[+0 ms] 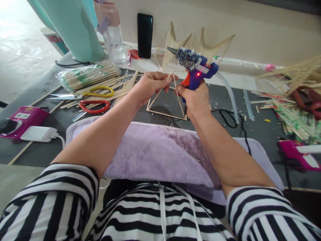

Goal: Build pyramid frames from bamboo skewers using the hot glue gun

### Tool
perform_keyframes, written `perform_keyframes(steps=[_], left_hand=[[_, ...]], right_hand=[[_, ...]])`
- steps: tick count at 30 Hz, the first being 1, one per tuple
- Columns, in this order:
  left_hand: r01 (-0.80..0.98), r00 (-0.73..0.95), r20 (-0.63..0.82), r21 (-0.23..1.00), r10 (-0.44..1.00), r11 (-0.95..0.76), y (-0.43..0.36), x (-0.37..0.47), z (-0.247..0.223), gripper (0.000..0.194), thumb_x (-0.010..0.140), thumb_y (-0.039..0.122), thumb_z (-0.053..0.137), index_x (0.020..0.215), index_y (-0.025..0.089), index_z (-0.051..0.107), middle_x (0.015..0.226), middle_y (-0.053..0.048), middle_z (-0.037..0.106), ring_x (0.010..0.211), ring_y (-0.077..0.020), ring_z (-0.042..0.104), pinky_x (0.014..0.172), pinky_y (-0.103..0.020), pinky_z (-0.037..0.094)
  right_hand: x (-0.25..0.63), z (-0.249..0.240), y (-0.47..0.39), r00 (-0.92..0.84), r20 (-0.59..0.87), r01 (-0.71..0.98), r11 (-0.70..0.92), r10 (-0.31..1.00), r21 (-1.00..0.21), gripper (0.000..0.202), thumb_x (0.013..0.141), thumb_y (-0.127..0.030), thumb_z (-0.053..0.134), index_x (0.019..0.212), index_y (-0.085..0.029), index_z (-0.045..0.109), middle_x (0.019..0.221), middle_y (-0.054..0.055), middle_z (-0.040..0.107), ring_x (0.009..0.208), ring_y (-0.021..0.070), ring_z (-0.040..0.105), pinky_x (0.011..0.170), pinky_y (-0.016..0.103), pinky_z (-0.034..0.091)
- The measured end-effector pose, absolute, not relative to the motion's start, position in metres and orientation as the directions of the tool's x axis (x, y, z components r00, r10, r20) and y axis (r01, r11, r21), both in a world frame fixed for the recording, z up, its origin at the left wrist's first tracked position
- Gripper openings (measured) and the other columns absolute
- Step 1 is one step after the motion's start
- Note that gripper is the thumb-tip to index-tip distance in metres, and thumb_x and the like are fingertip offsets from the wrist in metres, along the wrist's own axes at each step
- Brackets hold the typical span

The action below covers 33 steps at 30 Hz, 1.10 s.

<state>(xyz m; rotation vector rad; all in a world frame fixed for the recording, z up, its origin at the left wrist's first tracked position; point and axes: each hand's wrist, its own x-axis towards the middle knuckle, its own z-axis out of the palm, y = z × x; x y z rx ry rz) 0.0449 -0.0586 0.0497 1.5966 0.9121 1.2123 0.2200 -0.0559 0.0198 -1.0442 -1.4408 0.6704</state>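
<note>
My left hand (154, 85) pinches the top of a small pyramid-shaped frame of thin wooden sticks (167, 115), whose base rests on the dark table. In my right hand (198, 98) is a blue glue gun (195, 73) with an orange trigger, a lit red light and a speckled crust round its front. Its nozzle points to the upper left, above the frame's top. The thumb of my right hand is beside the frame's right-hand stick. A clear glue stick (229, 93) curves down from the back of the gun.
Scissors (82, 97), loose sticks (125, 87) and a bagged bundle (87, 75) lie left. Behind stand a phone (144, 36), a bottle (112, 36) and stick models (173, 43). A purple cloth (155, 150) covers the front edge. More sticks (293, 117) and a black cord (228, 122) lie right.
</note>
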Motion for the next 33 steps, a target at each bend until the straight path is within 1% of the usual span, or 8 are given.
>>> perform_keyframes(steps=[7, 12, 16, 21, 25, 28, 31, 33], left_hand=[[0.009, 0.238, 0.308, 0.948, 0.921, -0.319, -0.0584, 0.0454, 0.0488, 0.018, 0.084, 0.032, 0.067, 0.082, 0.016, 0.073, 0.059, 0.002, 0.057, 0.052, -0.0044, 0.048, 0.047, -0.021, 0.029], [0.023, 0.212, 0.275, 0.958, 0.938, -0.287, -0.0598, 0.0462, 0.0498, 0.018, 0.083, 0.033, 0.068, 0.081, 0.016, 0.073, 0.06, 0.001, 0.057, 0.058, -0.0073, 0.053, 0.048, -0.021, 0.031], [0.02, 0.186, 0.269, 0.961, 0.945, -0.277, -0.0608, 0.0465, 0.0506, 0.017, 0.082, 0.033, 0.069, 0.08, 0.016, 0.072, 0.06, 0.0, 0.057, 0.06, -0.0085, 0.055, 0.049, -0.022, 0.033], [0.039, 0.208, 0.274, 0.957, 0.939, -0.288, -0.0609, 0.0461, 0.0506, 0.021, 0.082, 0.036, 0.068, 0.082, 0.017, 0.073, 0.059, 0.001, 0.058, 0.057, -0.0074, 0.052, 0.048, -0.021, 0.032], [0.041, 0.213, 0.284, 0.953, 0.935, -0.299, -0.0607, 0.0461, 0.0506, 0.02, 0.083, 0.036, 0.067, 0.082, 0.017, 0.073, 0.059, 0.001, 0.058, 0.055, -0.0064, 0.05, 0.048, -0.021, 0.032], [0.036, 0.211, 0.29, 0.952, 0.934, -0.304, -0.0611, 0.0463, 0.051, 0.019, 0.082, 0.035, 0.067, 0.082, 0.017, 0.073, 0.059, 0.001, 0.058, 0.056, -0.0066, 0.052, 0.048, -0.021, 0.033], [0.037, 0.207, 0.287, 0.953, 0.935, -0.301, -0.0619, 0.0467, 0.0515, 0.018, 0.083, 0.035, 0.067, 0.081, 0.017, 0.073, 0.059, 0.001, 0.058, 0.058, -0.0073, 0.053, 0.049, -0.021, 0.034], [0.034, 0.205, 0.284, 0.954, 0.937, -0.297, -0.0622, 0.0469, 0.0519, 0.018, 0.082, 0.035, 0.068, 0.08, 0.017, 0.073, 0.058, 0.001, 0.058, 0.058, -0.0076, 0.053, 0.049, -0.021, 0.034]], right_hand=[[0.2201, 0.0196, -0.0566, 0.065, 0.459, 0.215, 0.436, 0.886, -0.874, 0.038, 0.076, -0.047, 0.069, 0.103, -0.024, 0.055, 0.084, -0.002, 0.061, 0.082, 0.0168, 0.066, 0.074, 0.039, 0.057], [0.2192, 0.0207, -0.0573, 0.061, 0.452, 0.204, 0.432, 0.89, -0.878, 0.039, 0.076, -0.044, 0.07, 0.107, -0.024, 0.055, 0.087, -0.001, 0.061, 0.087, 0.0185, 0.066, 0.076, 0.04, 0.057], [0.2191, 0.0206, -0.0572, 0.06, 0.453, 0.213, 0.431, 0.89, -0.877, 0.038, 0.077, -0.044, 0.07, 0.106, -0.024, 0.056, 0.086, -0.001, 0.061, 0.087, 0.0188, 0.066, 0.076, 0.04, 0.057], [0.2185, 0.0216, -0.0586, 0.077, 0.459, 0.213, 0.435, 0.885, -0.875, 0.033, 0.076, -0.044, 0.071, 0.098, -0.023, 0.056, 0.079, -0.003, 0.06, 0.079, 0.0161, 0.065, 0.074, 0.039, 0.057], [0.2176, 0.0233, -0.0591, 0.098, 0.451, 0.19, 0.428, 0.887, -0.884, 0.036, 0.072, -0.045, 0.074, 0.093, -0.023, 0.055, 0.075, -0.005, 0.059, 0.071, 0.0142, 0.064, 0.072, 0.038, 0.057], [0.2176, 0.0227, -0.0581, 0.109, 0.439, 0.182, 0.417, 0.892, -0.891, 0.038, 0.07, -0.043, 0.075, 0.096, -0.023, 0.056, 0.076, -0.004, 0.06, 0.075, 0.0164, 0.066, 0.075, 0.041, 0.057], [0.2181, 0.0214, -0.0574, 0.097, 0.444, 0.191, 0.421, 0.891, -0.887, 0.039, 0.073, -0.043, 0.073, 0.102, -0.023, 0.056, 0.08, -0.003, 0.061, 0.083, 0.019, 0.067, 0.079, 0.045, 0.057], [0.2183, 0.0212, -0.0576, 0.086, 0.445, 0.194, 0.423, 0.891, -0.885, 0.037, 0.074, -0.043, 0.072, 0.102, -0.024, 0.056, 0.081, -0.003, 0.061, 0.085, 0.0192, 0.067, 0.078, 0.044, 0.057]])
